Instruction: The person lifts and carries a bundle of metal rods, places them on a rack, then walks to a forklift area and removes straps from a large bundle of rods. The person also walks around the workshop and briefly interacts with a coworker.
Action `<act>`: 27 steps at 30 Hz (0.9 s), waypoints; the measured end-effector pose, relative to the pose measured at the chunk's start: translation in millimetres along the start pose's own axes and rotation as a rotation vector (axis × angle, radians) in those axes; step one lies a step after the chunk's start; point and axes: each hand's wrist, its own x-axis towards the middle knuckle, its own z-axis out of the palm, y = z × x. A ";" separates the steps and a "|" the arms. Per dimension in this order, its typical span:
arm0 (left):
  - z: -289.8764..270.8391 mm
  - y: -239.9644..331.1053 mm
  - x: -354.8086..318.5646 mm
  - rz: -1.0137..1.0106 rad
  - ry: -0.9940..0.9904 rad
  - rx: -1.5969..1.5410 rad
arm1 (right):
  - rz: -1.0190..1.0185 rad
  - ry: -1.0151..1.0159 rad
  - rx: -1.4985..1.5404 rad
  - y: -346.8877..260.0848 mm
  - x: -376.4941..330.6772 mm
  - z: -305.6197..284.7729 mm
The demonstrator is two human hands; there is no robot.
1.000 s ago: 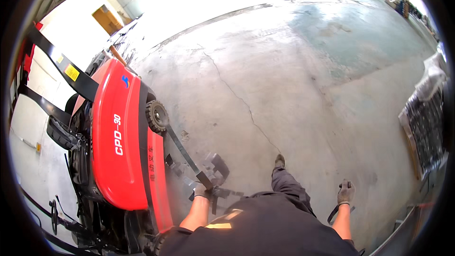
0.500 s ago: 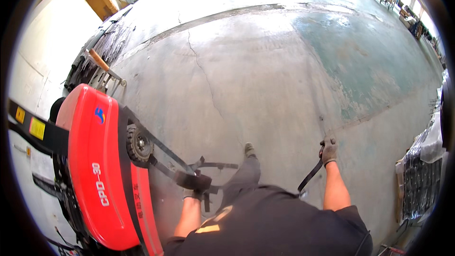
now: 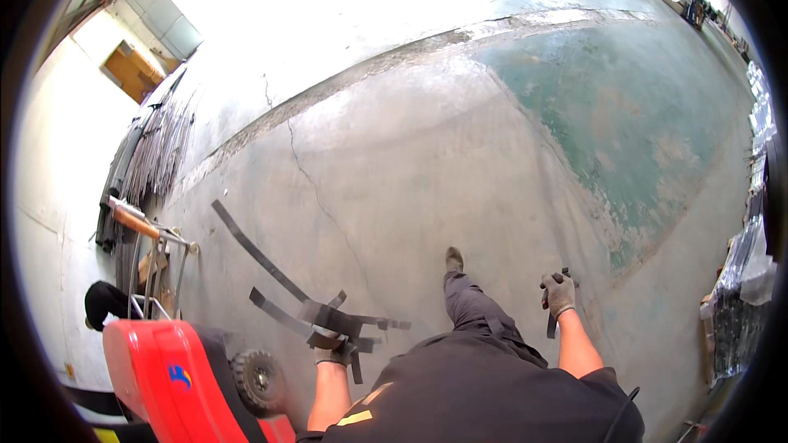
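My left hand (image 3: 330, 354), in a grey glove, is closed under a bundle of flat black strips (image 3: 343, 325). The strips fan out in several directions, the longest reaching up and to the left; what they are made of I cannot tell. Out to the right, my gloved right hand (image 3: 559, 295) is closed around a short black strip (image 3: 552, 326), whose ends show above and below the fist. My two hands are well apart, on either side of my body, and one of my shoes (image 3: 454, 259) shows on the floor ahead.
A red forklift (image 3: 168, 361) stands close on the left, its black wheel (image 3: 260, 380) near my left arm. Beyond it are a cart with a wooden handle (image 3: 135, 221) and a pile of long rods (image 3: 160, 148). A plastic-wrapped stack (image 3: 735, 324) stands at the right.
I have moved forward, so the forklift now sits lower left. The strips in my left hand have swung and spread out. My right hand still grips its strip, which now hangs differently.
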 end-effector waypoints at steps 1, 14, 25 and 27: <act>48.2 30.2 14.8 0.034 0.076 -0.074 | 0.012 -0.022 -0.052 -30.1 32.8 22.4; 64.5 177.8 474.3 -0.066 0.213 -0.181 | 0.052 -0.113 -0.030 -385.0 419.3 317.6; 177.6 388.4 882.9 -0.098 0.186 -0.242 | 0.189 0.050 -0.001 -525.6 625.0 475.6; 199.6 428.8 957.8 -0.086 0.175 -0.230 | 0.204 0.025 -0.085 -560.6 669.8 519.3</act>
